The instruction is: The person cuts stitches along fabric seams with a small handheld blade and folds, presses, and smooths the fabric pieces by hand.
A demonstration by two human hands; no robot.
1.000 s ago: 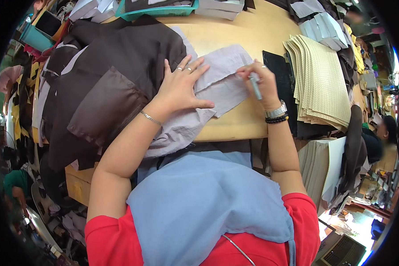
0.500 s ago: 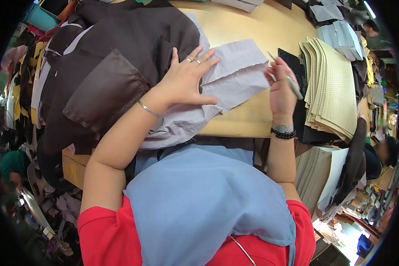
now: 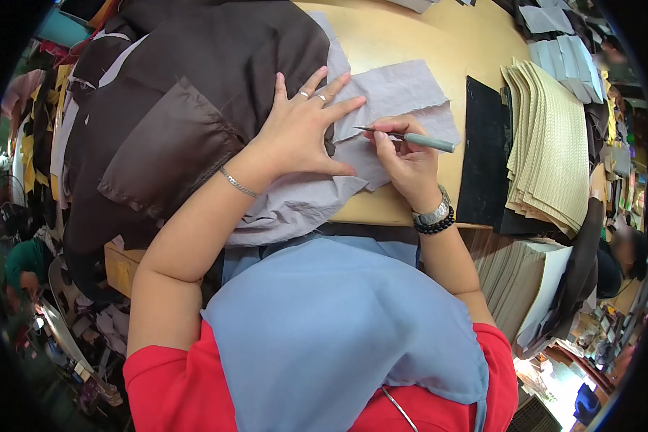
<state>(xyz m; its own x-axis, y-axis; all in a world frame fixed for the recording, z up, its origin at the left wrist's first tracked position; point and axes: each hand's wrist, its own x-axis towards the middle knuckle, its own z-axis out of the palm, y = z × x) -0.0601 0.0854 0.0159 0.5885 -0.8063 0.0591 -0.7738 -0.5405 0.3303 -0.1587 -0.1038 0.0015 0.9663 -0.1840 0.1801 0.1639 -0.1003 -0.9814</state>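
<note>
My left hand [image 3: 302, 129] lies spread on the fabric, its fingertips on the light grey cloth [image 3: 403, 83] and its palm near the edge of the dark brown fabric [image 3: 216, 50]. A slim pointed tool with a grey-green handle [image 3: 430, 142] is held in my right hand [image 3: 405, 155]. The tool's tip points left, close over the grey cloth beside my left fingers. A brown pocket-like piece [image 3: 173, 151] lies on the dark fabric. The grey cloth has a slit or fold running across it toward its right edge.
A black board [image 3: 484, 155] and a stack of cream textured sheets [image 3: 551, 144] are at the right of the table [image 3: 453, 36]. Below them stands a thick stack of boards [image 3: 515, 277]. Pale blue packets [image 3: 565, 65] lie at the upper right. Another person [image 3: 27, 266] is at the far left.
My right hand has come back left from the black board and lowered the tool over the grey cloth. My left hand stays spread on the cloth. The view has shifted slightly.
</note>
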